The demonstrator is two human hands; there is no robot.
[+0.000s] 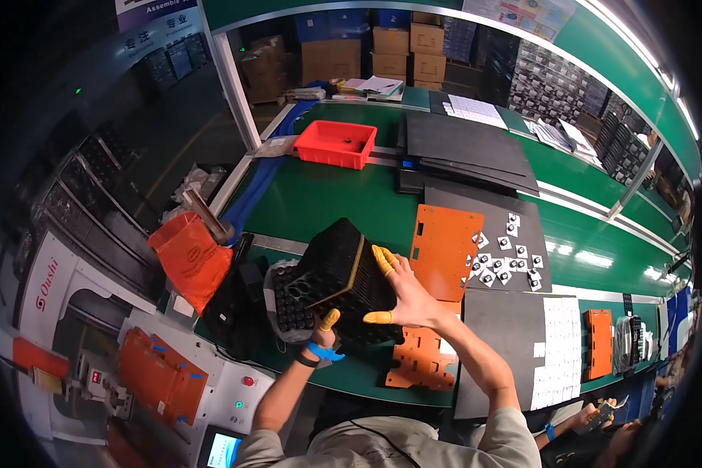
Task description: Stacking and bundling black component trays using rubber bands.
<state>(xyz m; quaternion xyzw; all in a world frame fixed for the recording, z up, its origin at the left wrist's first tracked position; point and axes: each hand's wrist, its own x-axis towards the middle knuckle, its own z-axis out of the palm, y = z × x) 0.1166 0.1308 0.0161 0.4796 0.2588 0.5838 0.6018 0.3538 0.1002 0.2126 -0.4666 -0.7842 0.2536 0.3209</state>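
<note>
A stack of black plastic trays [331,261], with a tan line along one edge, is tilted between my two hands above the green bench. My right hand [404,292] grips its right side, the fingers spread over the upper edge and the thumb lower down. At its lower front edge, my left hand [325,334] holds on with the thumb up; its other fingers are hidden. Yellow finger cots cover some fingertips, and a blue band circles my left wrist. Just left of the stack lies a tray of round black parts [295,308], partly in pale wrapping.
Orange fixture plates [446,246] lie to the right, beside small white pieces with black parts [505,261] on a dark mat. A red bin [335,144] stands at the back. A machine [238,390] and an orange bag [191,257] are left. A co-worker's hands [593,417] show lower right.
</note>
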